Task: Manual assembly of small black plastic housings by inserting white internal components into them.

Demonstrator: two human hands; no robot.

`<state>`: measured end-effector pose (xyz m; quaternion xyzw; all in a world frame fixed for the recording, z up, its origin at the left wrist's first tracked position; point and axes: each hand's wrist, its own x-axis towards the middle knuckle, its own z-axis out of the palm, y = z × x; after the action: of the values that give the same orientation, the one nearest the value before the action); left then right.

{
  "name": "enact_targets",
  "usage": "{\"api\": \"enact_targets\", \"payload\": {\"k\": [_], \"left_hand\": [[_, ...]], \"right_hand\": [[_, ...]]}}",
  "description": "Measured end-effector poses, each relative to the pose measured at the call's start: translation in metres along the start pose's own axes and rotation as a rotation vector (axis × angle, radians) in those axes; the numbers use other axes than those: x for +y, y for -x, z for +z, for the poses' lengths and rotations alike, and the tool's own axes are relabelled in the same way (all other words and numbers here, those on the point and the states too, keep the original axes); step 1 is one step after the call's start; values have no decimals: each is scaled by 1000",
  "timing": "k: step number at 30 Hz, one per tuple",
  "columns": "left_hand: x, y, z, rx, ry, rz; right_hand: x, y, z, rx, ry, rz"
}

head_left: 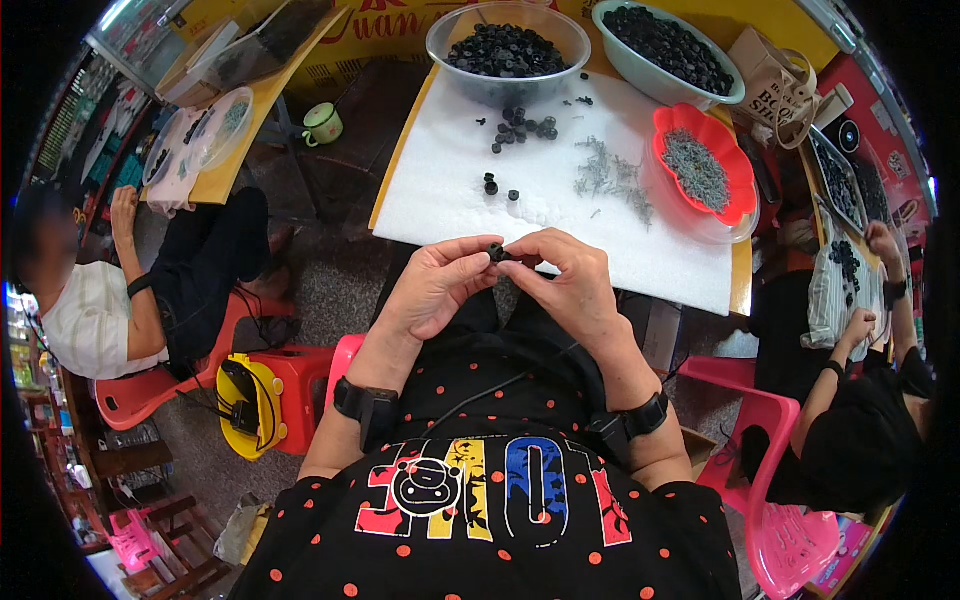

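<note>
Between the fingertips of both hands, just off the table's front edge, is a small round black plastic part (497,252). My left hand (437,285) pinches it from the left with thumb and forefinger. From the right, my right hand (565,285) closes on it with thumb and fingers, which hide some of it. Beyond my hands, a few loose black parts (513,195) lie on the white foam sheet (440,200). Farther back sits a cluster of the same parts (520,128), and right of it a scatter of small grey screws or pins (605,172).
A clear bowl (440,50) and a pale basin (735,92) of black parts stand at the back. A red scalloped dish (740,205) of grey pieces is at the right. Seated people work at left (90,310) and right (850,410), beside a pink chair (775,480).
</note>
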<state>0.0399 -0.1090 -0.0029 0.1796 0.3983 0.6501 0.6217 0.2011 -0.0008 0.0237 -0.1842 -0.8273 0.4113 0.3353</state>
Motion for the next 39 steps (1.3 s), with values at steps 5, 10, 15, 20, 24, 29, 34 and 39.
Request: {"api": "enact_targets", "payload": {"k": [5,10,15,20,24,29,34,39], "left_hand": [[-1,0,0,12,-5,0],[-3,-1,-3,0,3,22],[-5,-1,-1,18,35,45],[-7,-2,-1,17,74,75],[-8,-3,-1,48,112,49],[-8,-1,-1,17,163,17],[-7,0,0,-53,261,-46],[-8,-1,1,-72,291,-85]], "right_hand": [[2,1,3,22,1,-7],[-3,1,5,20,-7,31],[-4,1,9,67,-76,115],[3,0,14,108,-94,50],[7,0,15,51,-136,75],[7,-2,14,-40,-79,37],[12,0,14,-136,-134,66],[14,-3,10,-160,-168,-27]]}}
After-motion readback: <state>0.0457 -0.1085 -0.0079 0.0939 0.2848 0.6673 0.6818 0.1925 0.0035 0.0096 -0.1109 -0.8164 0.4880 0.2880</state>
